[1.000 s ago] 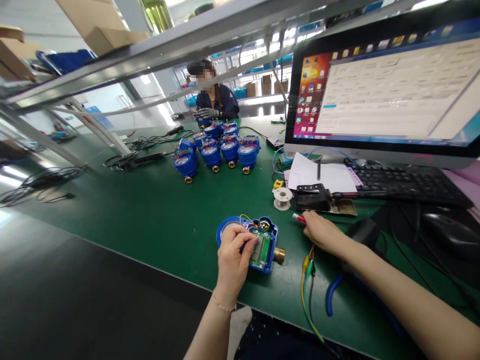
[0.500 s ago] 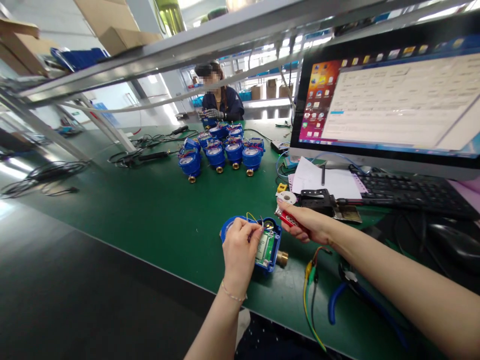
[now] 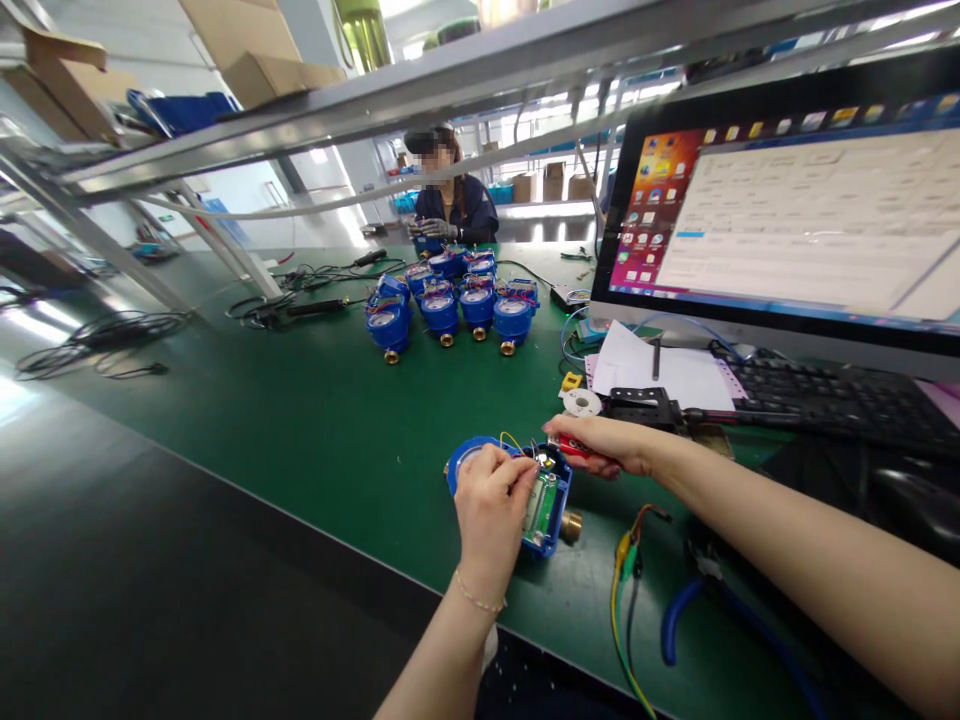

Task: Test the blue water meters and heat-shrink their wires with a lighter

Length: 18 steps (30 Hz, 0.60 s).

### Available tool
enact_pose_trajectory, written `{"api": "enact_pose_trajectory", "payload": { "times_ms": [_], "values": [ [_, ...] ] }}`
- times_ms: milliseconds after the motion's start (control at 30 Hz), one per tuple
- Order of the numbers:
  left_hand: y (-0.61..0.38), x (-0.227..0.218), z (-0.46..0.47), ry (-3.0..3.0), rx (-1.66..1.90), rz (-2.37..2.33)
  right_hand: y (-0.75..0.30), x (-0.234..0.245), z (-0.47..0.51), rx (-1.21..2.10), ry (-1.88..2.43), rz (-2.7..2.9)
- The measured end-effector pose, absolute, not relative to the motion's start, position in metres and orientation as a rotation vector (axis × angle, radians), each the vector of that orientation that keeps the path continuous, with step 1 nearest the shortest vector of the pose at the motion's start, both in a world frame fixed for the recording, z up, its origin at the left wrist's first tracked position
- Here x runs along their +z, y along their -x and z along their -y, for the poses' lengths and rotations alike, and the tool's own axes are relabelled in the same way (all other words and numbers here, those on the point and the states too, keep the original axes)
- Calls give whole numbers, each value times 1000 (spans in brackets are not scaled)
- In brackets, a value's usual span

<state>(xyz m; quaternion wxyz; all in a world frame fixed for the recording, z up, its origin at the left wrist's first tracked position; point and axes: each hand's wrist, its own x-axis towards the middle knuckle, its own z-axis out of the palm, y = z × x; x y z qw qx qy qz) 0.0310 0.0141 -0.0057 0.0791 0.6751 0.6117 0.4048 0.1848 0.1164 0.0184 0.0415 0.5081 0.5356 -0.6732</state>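
Observation:
A blue water meter [image 3: 564, 505] with a brass end fitting [image 3: 571, 527] lies on the green tabletop, its housing exposing a green circuit board [image 3: 550, 503]. My left hand [image 3: 491, 500] is over the meter, fingers pinched on thin wires; a yellow wire [image 3: 510, 437] loops up beside the fingertips. The wire ends are partly hidden by those fingers. In my right hand [image 3: 607, 442], fingers wrap a red lighter [image 3: 568, 445], its metal end pointing at the wires, just above the meter's upper right edge. I cannot make out a flame.
Several blue meters [image 3: 439, 310] stand farther back, before a co-worker [image 3: 469, 205]. Clip leads [image 3: 624, 560] and blue-handled cutters [image 3: 679, 615] lie at right. A white spool [image 3: 581, 402], papers [image 3: 630, 365], keyboard [image 3: 825, 400] and monitor [image 3: 787, 220] are beyond. A metal shelf [image 3: 337, 110] crosses overhead.
My right hand has brought the lighter down and left, close to the wires and meter. My left hand keeps its pinch. The whole view has shifted slightly.

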Motion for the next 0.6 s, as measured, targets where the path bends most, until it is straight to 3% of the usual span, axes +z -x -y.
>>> {"api": "enact_pose_trajectory", "payload": {
  "times_ms": [600],
  "values": [
    [-30, -9, -6, -2031, 1316, -1797, -180, 31, -116, -1759, -1535, -1689]
  ]
}}
